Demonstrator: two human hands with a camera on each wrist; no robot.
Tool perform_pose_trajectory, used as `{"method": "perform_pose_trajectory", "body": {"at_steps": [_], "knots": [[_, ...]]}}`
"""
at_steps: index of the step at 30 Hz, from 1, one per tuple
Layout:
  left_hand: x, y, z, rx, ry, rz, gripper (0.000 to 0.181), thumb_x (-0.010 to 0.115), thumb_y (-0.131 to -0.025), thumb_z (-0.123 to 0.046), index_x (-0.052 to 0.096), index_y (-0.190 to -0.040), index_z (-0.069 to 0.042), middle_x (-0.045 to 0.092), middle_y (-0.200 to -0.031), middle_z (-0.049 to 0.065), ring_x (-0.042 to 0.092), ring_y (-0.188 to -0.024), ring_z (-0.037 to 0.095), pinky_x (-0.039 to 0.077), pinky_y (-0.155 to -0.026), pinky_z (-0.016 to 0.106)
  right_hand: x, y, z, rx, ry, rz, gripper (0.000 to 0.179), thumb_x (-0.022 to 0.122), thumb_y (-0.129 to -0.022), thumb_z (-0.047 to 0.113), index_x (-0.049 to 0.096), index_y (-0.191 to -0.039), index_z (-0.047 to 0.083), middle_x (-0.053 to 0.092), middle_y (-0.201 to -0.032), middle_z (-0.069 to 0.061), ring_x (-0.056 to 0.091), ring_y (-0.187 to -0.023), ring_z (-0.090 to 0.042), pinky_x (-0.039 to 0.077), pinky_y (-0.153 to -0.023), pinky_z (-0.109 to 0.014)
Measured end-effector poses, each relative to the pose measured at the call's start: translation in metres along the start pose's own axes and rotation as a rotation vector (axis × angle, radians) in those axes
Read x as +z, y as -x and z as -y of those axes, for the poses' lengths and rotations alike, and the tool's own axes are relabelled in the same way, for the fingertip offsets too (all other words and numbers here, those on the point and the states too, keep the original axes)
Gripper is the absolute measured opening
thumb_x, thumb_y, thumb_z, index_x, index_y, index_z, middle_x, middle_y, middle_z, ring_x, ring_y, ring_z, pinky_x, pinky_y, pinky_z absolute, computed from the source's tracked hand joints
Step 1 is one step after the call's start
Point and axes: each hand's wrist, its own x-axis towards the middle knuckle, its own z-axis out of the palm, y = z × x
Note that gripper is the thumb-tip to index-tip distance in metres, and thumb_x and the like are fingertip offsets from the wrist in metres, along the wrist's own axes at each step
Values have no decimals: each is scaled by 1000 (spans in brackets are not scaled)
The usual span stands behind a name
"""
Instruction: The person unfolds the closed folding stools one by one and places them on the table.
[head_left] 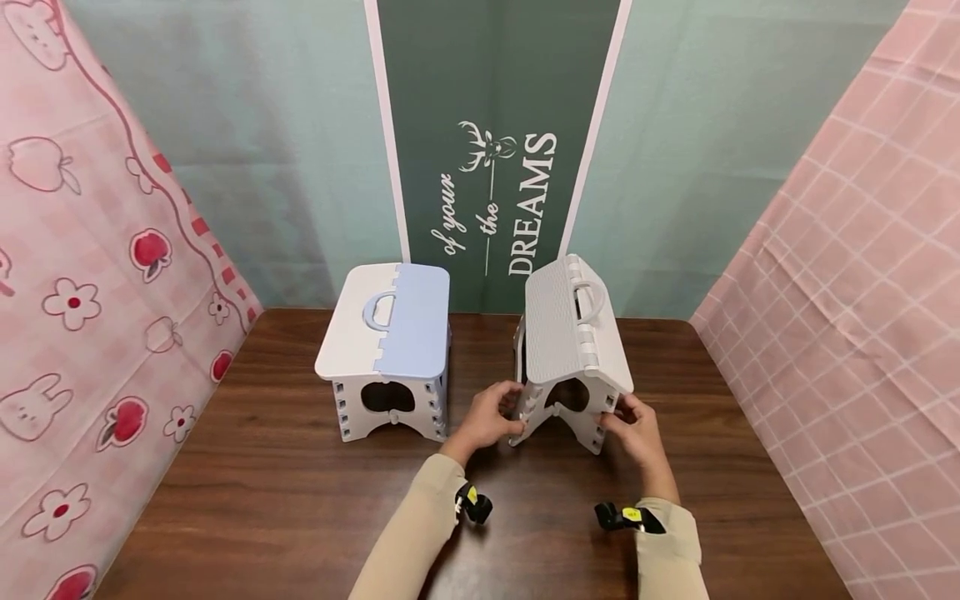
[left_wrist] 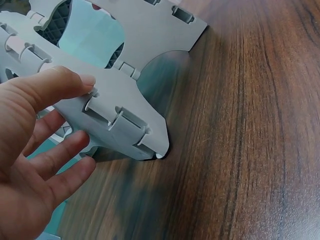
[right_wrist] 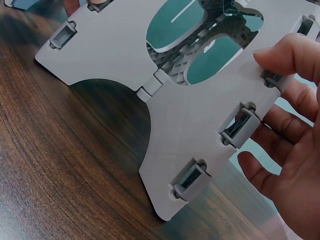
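Note:
A grey and white folding stool stands partly folded on the table, its top bent to a ridge along the middle hinge and its end panel creased inward. My left hand grips its left leg, thumb on the front edge and fingers behind; the left wrist view shows this leg close up. On the other side, my right hand holds the right leg, the thumb lying on the panel and the fingers round behind it. The stool's looped handle sticks up at the ridge.
To the left, a white and blue folding stool stands fully unfolded with a flat top. Both stools are on the brown wooden table. Behind is a green cloth with lettering; pink cloths hang at both sides.

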Motion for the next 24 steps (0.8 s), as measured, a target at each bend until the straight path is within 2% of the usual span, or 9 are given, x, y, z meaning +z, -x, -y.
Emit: {"method": "perform_pose_trajectory", "body": {"at_steps": [3, 6, 10, 20, 24], "knots": [[0, -1, -1, 9, -2, 8, 56, 77, -72, -1, 55, -123, -4, 57, -114, 11, 58, -97, 29, 48, -81, 40, 0, 2, 10, -12, 2, 3, 25, 64, -73, -16, 62, -96, -6, 64, -84, 8, 60, -76, -6, 49, -62, -20], [-1, 0, -1, 16, -5, 2, 55, 78, -72, -2, 55, -122, -4, 57, -114, 10, 58, -97, 28, 48, -81, 37, 2, 4, 19, -35, 11, 8, 25, 63, -73, -17, 57, -97, -14, 64, -84, 8, 60, -75, -5, 48, -61, -19], [-2, 1, 1, 18, 3, -7, 55, 78, -71, -2, 56, -122, -3, 58, -114, 10, 59, -97, 27, 48, -80, 36, 4, 6, 24, -30, 9, 0, 27, 63, -73, -16, 55, -98, -17, 64, -83, 8, 59, -75, -4, 48, -61, -19], [-3, 2, 5, -5, 9, -8, 55, 78, -72, -3, 56, -122, -5, 57, -116, 10, 58, -98, 27, 47, -82, 40, 4, 7, 23, -11, 0, -2, 26, 63, -73, -17, 61, -97, -8, 64, -83, 6, 59, -75, -6, 49, -61, -20], [-4, 2, 5, -3, 20, -4, 54, 78, -72, -3, 56, -122, -4, 57, -116, 12, 58, -99, 29, 47, -82, 42, 0, 4, 12, -2, -8, 5, 27, 64, -73, -16, 62, -98, -7, 64, -83, 6, 60, -75, -6, 49, -61, -21]]}}
